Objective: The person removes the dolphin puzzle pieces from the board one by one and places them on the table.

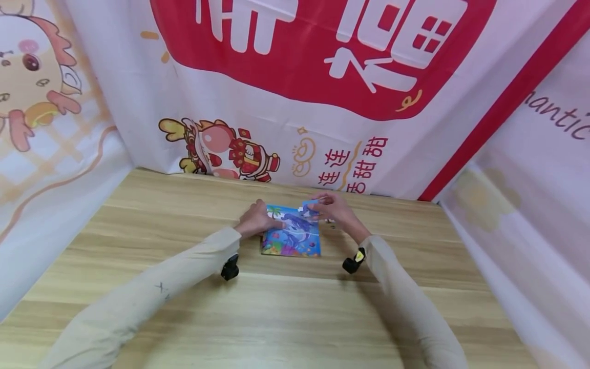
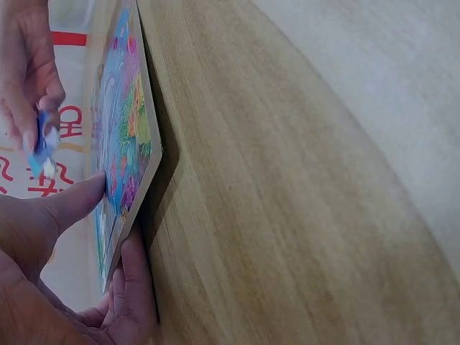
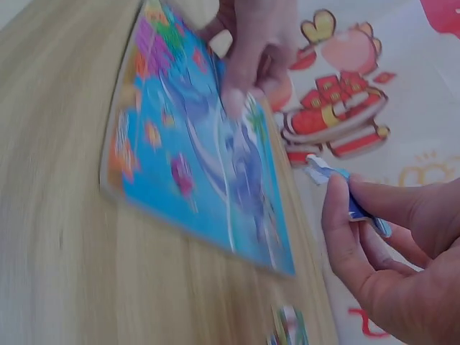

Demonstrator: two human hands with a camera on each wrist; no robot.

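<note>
A jigsaw puzzle (image 1: 295, 243) with a blue sea picture of dolphins, coral and a palm tree lies in its flat tray near the back of the table. My left hand (image 1: 257, 219) grips its left edge, thumb on the picture, fingers under the rim; in the left wrist view the tray edge (image 2: 149, 172) is tilted up off the wood. Between thumb and fingers, my right hand (image 1: 338, 211) pinches a blue and white puzzle piece (image 3: 352, 198), held above the puzzle's back right corner. Part of that piece is hidden by the fingers.
Another small colourful piece (image 3: 289, 327), blurred, lies on the table just right of the puzzle. Behind the wooden table (image 1: 258, 318) hangs a white and red printed cloth (image 1: 258, 97), with more cloth at both sides.
</note>
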